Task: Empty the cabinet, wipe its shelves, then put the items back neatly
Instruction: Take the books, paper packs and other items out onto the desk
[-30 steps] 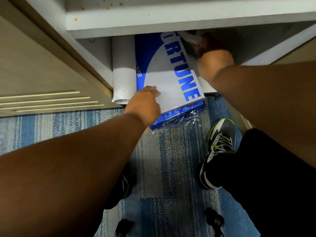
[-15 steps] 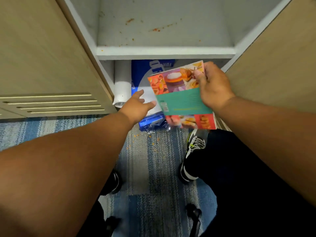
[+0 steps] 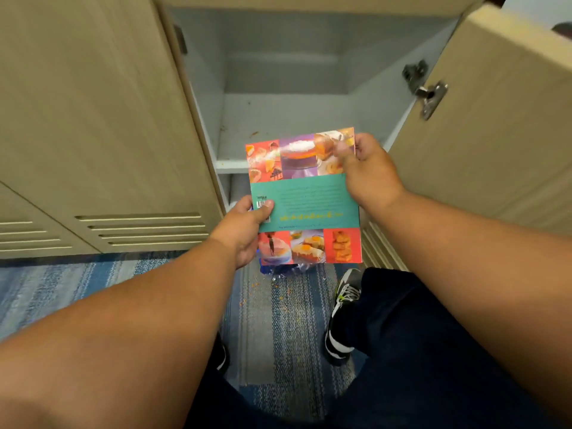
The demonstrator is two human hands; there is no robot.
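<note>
A colourful cookbook [image 3: 309, 199] with a teal band and dessert photos is held flat in front of the open cabinet. My left hand [image 3: 247, 227] grips its left edge, thumb on the cover. My right hand [image 3: 368, 171] pinches its top right corner. Behind it, the cabinet's upper shelf [image 3: 278, 125] is bare grey with a few orange crumbs. Below the shelf edge a white roll [image 3: 238, 187] shows in the lower compartment. A bit of blue plastic-wrapped pack [image 3: 284, 269] pokes out under the book.
The cabinet door [image 3: 495, 125] stands open on the right, hinges showing. A closed louvred door [image 3: 102, 150] is on the left. Blue striped carpet [image 3: 278, 320] carries orange crumbs. My legs and a black-and-white shoe [image 3: 343, 311] are below.
My right hand drew the cookbook out of the lower compartment and raised it. My left hand left the blue pack and took the book's left edge. The view tilted up.
</note>
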